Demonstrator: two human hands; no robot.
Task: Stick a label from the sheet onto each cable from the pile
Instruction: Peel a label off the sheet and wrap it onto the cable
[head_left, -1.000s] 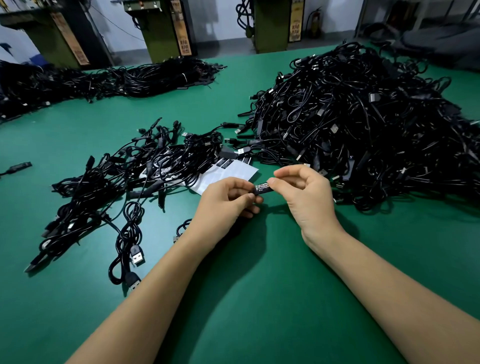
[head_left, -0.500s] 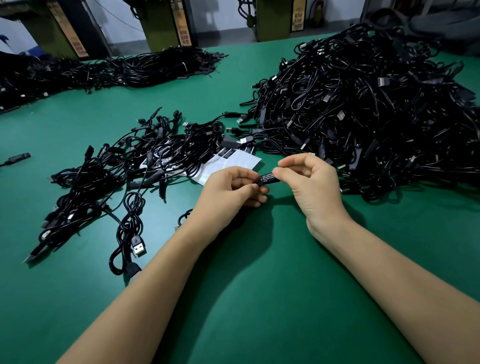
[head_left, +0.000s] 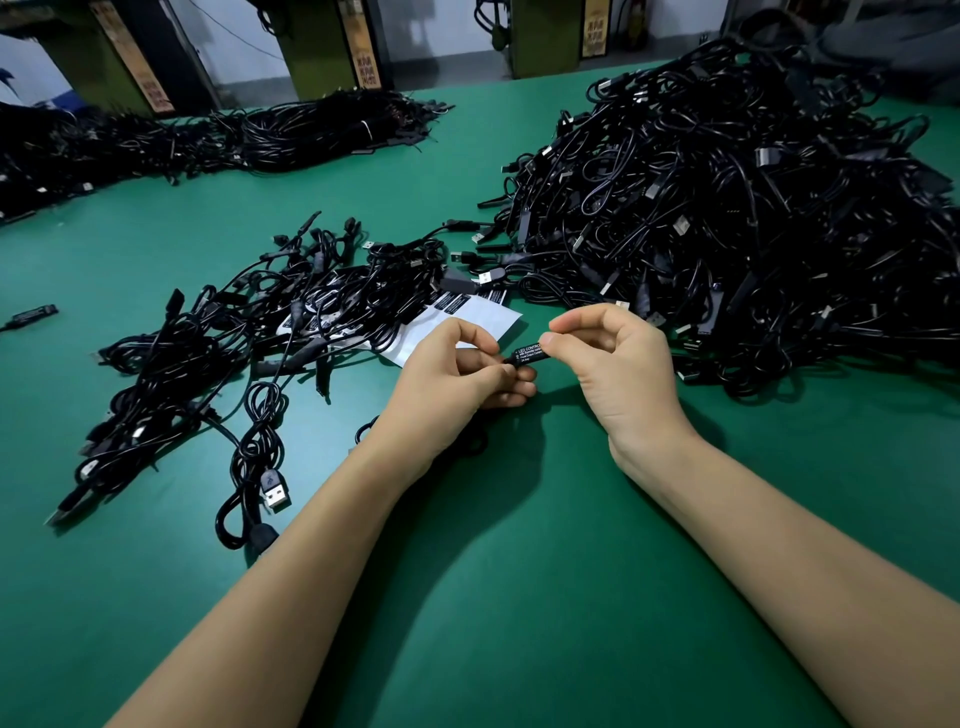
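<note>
Above the green table (head_left: 519, 597), the left hand (head_left: 457, 374) and right hand (head_left: 618, 364) are together pinching a small black cable module (head_left: 527, 356) between their fingertips, its white-lettered label facing up. Just beyond them the label sheet (head_left: 485, 319) is lying half under a small cable bundle (head_left: 249, 338). Farther right, the big cable pile (head_left: 753, 208) is rising.

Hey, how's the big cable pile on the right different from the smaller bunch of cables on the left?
The big pile is heaped high and dense, hiding the table; the left bunch lies low and spread out, with green showing between loops. The left bunch partly covers the label sheet; the big pile lies just beside it. Both are black cables with USB plugs.
</note>
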